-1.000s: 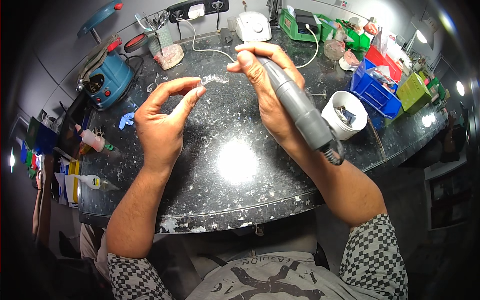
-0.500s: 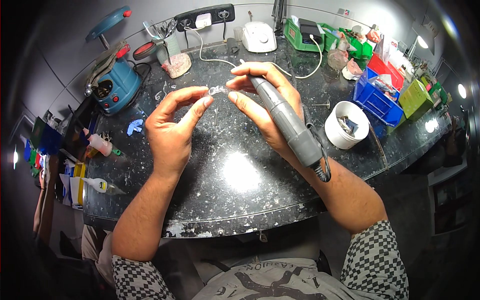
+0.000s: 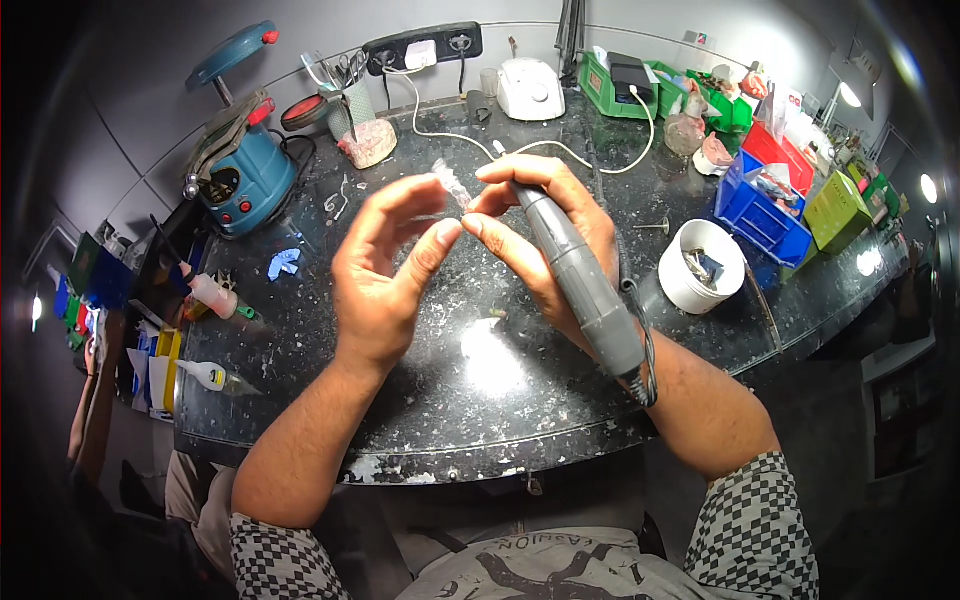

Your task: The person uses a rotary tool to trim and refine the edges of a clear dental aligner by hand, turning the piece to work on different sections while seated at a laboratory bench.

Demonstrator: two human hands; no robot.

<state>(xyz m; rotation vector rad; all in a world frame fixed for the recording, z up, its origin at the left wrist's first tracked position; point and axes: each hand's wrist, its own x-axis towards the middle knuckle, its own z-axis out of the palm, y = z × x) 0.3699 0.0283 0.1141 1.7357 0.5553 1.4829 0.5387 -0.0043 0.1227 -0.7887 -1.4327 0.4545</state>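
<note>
My right hand grips a grey rotary handpiece, its cable end pointing back toward my forearm. My left hand is raised beside it, fingers curled, thumb and fingertips meeting the right fingertips. Between the fingertips sits a small clear, pale piece; which hand pinches it I cannot tell for sure, though the left fingers close on it. Both hands hover above the black speckled worktop.
A white round tub with metal bits stands right of my hands. Blue, red and green bins line the far right. A teal machine, a white control box, a power strip and small bottles sit at the back and left.
Both hands have come closer to me and nearer each other; the left fingertips now meet the right ones around the small clear piece.
</note>
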